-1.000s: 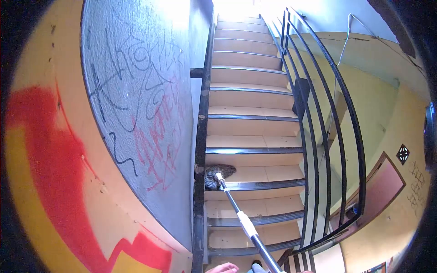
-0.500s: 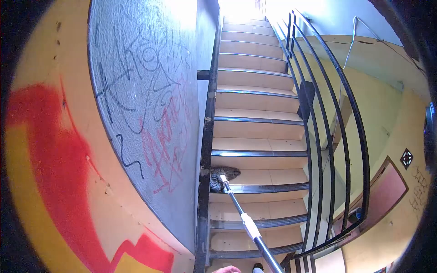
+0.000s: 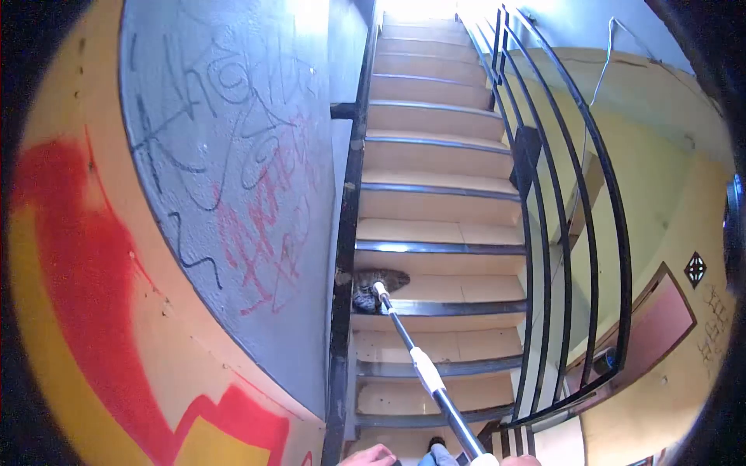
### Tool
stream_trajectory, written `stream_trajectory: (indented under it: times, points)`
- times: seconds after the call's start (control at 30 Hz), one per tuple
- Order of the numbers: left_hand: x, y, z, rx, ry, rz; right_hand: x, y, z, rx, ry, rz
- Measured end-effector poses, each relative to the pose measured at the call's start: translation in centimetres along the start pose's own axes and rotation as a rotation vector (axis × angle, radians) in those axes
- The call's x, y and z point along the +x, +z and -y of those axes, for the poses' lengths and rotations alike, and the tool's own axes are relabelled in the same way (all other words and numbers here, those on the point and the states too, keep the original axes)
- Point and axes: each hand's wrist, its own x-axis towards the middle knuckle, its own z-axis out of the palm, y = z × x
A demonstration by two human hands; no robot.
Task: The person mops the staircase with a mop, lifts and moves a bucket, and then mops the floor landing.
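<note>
A long-handled mop reaches up the stairs from the bottom of the view, its black pole broken by white sleeves. Its dark grey, stringy head lies on a step at the left end, against the black side beam. Beside the pole's lower end, a sliver of my right hand shows at the bottom edge, closed around the handle as far as can be seen. My left hand is left of the pole and apart from its visible part. Most of its fingers are cut off by the frame.
Tiled stairs with dark nosings climb ahead. A black metal railing curves along the right. On the left are a grey panel with scrawled writing and a painted wall. A shoe shows below.
The view has shifted, with the stairs and mop head now slightly lower-left to upper-left in frame. More of my left hand shows, and my right hand has come into view. The mop head stays on the same step.
</note>
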Motion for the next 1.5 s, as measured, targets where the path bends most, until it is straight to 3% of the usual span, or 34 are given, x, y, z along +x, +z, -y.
stream_trajectory:
  times: [0.03,0.07,0.13,0.23,0.4,0.47,0.53,0.67,0.8,0.87,0.93,1.07,1.1,1.17,1.27,1.43,1.5]
  points:
    - [-0.6,0.0,-1.3,0.051,-0.052,-0.017,0.4,-0.2,0.1,0.008,0.010,-0.028]
    - [-1.5,0.6,-2.8,0.113,0.089,-0.142,0.5,-0.2,0.2,0.018,0.022,-0.067]
    - [0.3,-1.4,-0.4,0.390,-0.103,0.002,-0.3,0.1,0.6,0.024,0.079,-0.107]
    - [0.1,-2.2,0.4,0.408,-0.091,-0.051,-1.5,1.1,0.4,-0.007,0.065,-0.169]
    - [-0.4,-3.8,-0.7,0.332,-0.258,0.063,-3.4,1.5,0.8,0.022,0.149,-0.214]
    - [-0.2,-4.9,0.7,0.407,-0.132,0.044,-4.1,1.3,0.4,-0.011,0.085,-0.234]
    - [0.0,-5.6,0.5,0.405,-0.274,0.038,-5.0,1.2,0.5,0.005,0.090,-0.238]
    - [1.5,-6.5,3.1,0.615,-0.025,-0.078,-6.2,0.9,1.0,0.011,0.119,-0.244]
    - [4.7,-6.3,2.4,0.584,-0.077,0.041,-6.9,-0.3,2.0,0.026,0.148,-0.214]
    - [6.7,-5.2,-0.3,0.559,0.044,0.100,-6.6,-1.3,2.7,0.095,0.160,-0.232]
    - [8.8,-4.7,-2.4,0.464,0.328,-0.023,-6.3,-2.3,3.0,0.146,0.122,-0.234]
    - [13.5,-4.9,-7.9,0.295,0.585,-0.396,-7.1,-4.4,3.6,0.056,0.163,-0.160]
    - [14.4,-4.9,-9.5,0.352,0.568,-0.497,-7.5,-4.7,3.9,0.032,0.175,-0.165]
    - [17.1,-5.8,-10.6,0.705,0.773,-0.618,-8.2,-5.1,4.5,-0.003,0.170,-0.201]
    - [21.0,-5.4,-11.1,0.737,0.804,-0.482,-9.0,-6.0,5.3,-0.012,0.187,-0.187]
    - [26.1,-4.2,-9.3,0.738,0.925,-0.581,-11.4,-5.7,6.3,-0.033,0.290,-0.124]
    - [27.6,-3.8,-9.7,0.658,1.048,-0.733,-11.2,-4.6,5.5,-0.098,0.059,-0.388]
